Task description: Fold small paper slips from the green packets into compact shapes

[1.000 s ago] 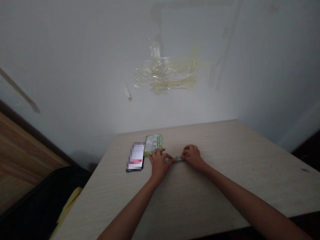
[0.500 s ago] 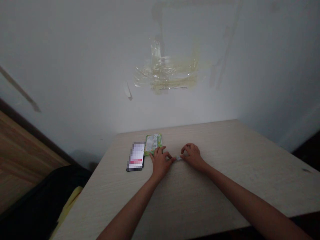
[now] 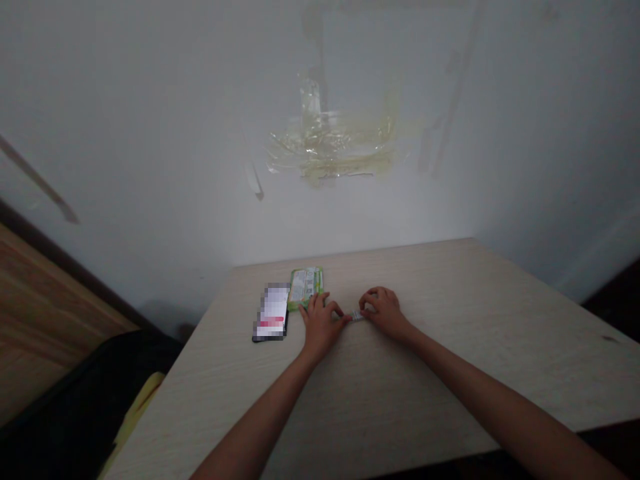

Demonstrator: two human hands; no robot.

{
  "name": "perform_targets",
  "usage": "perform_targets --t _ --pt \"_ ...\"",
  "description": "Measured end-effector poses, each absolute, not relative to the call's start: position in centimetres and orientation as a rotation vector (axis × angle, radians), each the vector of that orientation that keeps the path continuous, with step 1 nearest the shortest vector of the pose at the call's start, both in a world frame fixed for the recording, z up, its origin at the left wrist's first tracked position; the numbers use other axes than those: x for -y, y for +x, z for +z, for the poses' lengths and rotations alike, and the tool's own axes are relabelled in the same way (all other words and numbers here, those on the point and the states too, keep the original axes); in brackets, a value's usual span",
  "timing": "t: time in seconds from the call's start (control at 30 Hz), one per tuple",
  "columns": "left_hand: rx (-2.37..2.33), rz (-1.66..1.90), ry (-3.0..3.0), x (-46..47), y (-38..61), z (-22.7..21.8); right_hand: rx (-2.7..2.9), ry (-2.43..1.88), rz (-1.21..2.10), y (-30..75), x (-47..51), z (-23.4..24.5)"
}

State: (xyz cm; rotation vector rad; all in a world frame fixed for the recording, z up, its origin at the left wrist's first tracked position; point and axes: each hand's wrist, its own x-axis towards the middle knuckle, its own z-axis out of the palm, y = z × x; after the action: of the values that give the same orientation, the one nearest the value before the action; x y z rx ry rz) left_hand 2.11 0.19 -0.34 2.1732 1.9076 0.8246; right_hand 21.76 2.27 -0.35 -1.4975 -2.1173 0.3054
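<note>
Between my two hands lies a small, flat, whitish strip (image 3: 357, 316) with dark marks, low on the tabletop; it is too small to tell its kind. The thumb and forefinger of my left hand (image 3: 321, 324) pinch its left end, while the other fingers spread toward a green and white printed packet (image 3: 304, 285). My right hand (image 3: 383, 309) has its thumb and curled forefinger closed at the strip's right end. Fingertips hide both ends of the strip.
A phone (image 3: 273, 312) with its screen lit and blurred lies left of the packet. The pale wooden table (image 3: 440, 400) meets a wall (image 3: 200, 133) bearing old clear tape (image 3: 335, 147). Dark and yellow cloth (image 3: 135, 407) hangs beside the table's left edge.
My right forefinger has curled down closer to its thumb at the strip's right end. My left hand keeps its pinch in place, and the packet and phone have not moved.
</note>
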Motion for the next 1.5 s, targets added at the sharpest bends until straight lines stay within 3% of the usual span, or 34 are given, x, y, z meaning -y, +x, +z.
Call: perform_targets --t 0.63,0.97,1.5 --pt "-1.934 0.762 2.252 -0.1 2.1 -0.3 2.171 -1.515 0.295 21.8 -2.5 -1.1" --pt "-1.871 0.873 2.314 0.5 1.8 0.0 2.075 -1.226 0.292 22.4 -2.3 -1.4" --pt "-1.704 0.863 2.372 0.5 1.7 0.3 2.087 -1.303 0.287 22.6 -3.1 -1.3"
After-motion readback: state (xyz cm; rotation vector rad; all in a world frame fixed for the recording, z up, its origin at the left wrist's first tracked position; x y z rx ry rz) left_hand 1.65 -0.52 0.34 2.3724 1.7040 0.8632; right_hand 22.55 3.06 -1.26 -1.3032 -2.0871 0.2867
